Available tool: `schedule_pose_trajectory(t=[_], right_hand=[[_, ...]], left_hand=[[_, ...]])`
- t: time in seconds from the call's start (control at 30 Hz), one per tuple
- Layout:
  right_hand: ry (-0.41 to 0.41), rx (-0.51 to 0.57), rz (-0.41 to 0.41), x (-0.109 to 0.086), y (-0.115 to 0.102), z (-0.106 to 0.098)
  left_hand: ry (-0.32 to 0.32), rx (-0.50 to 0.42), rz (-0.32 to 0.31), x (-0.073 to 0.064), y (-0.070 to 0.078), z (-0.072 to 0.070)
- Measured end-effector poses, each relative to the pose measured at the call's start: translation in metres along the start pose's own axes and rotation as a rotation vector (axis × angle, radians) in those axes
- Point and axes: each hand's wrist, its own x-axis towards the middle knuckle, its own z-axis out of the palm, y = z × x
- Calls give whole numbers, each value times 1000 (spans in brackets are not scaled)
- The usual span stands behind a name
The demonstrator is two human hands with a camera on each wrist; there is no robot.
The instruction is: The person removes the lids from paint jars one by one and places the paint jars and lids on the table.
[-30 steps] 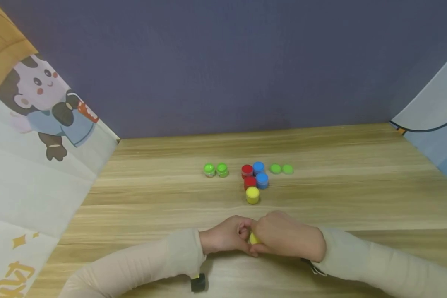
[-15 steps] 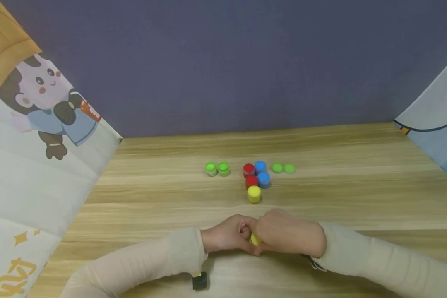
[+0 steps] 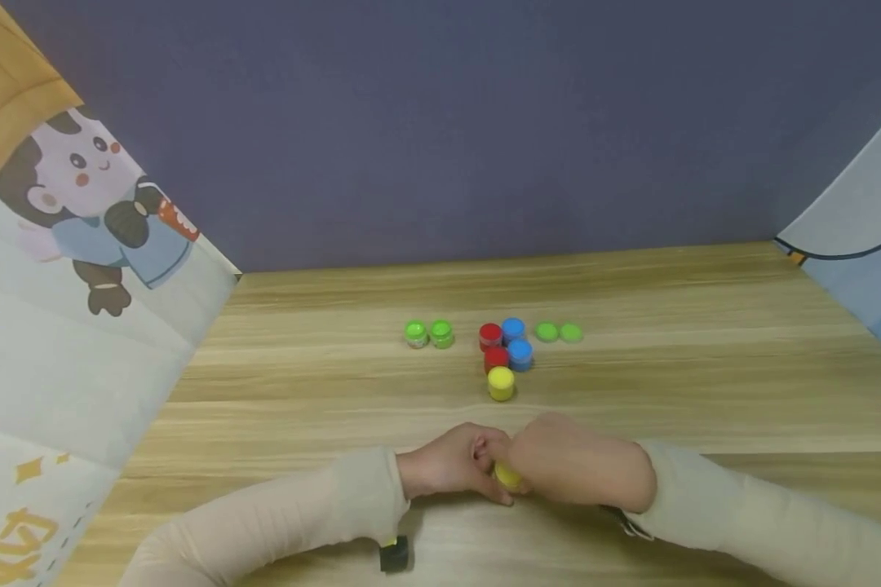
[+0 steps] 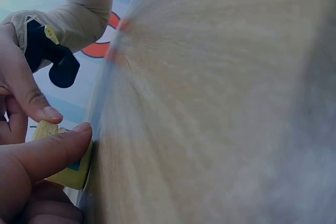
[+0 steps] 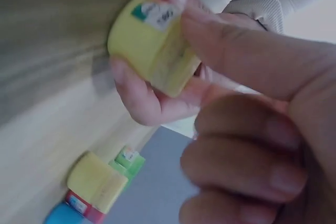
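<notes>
Near the table's front, my left hand (image 3: 448, 461) grips a small yellow paint jar (image 3: 507, 476) by its body. In the left wrist view its thumb lies across the jar's label. My right hand (image 3: 580, 461) pinches the jar's lid (image 5: 180, 69), with its thumb on the rim and the other fingers curled. The lid sits on the jar, whose base is close to the wooden tabletop. Another yellow jar (image 3: 501, 383) stands just beyond my hands. Behind it are two red jars (image 3: 490, 335) and two blue jars (image 3: 520, 354), all lidded.
Two green jars (image 3: 416, 333) without lids stand at the back left of the group. Their two green lids (image 3: 559, 332) lie to the right of the blue jars. A dark upright panel (image 3: 470, 139) bounds the table (image 3: 308, 367) at the back.
My right hand has shifted slightly to the right and turned a little, so more of the yellow lid shows. My left hand and the other jars stay put.
</notes>
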Motion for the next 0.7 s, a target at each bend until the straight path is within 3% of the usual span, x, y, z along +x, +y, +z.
schedule_pose_trajectory(t=[0.2,0.37,0.53,0.7], right_hand=[[75,187,155,-4,-4,3],[145,162,252,-4,-10,9],[113,124,316,-3,-14,13],[109,136,329,-2,-15,14]], left_hand=[[21,28,8,-1,0,1],[26,22,-13,-2,-1,2],[25,-4,-32,-1,0,3],[30,7,-47,-1,0,2]])
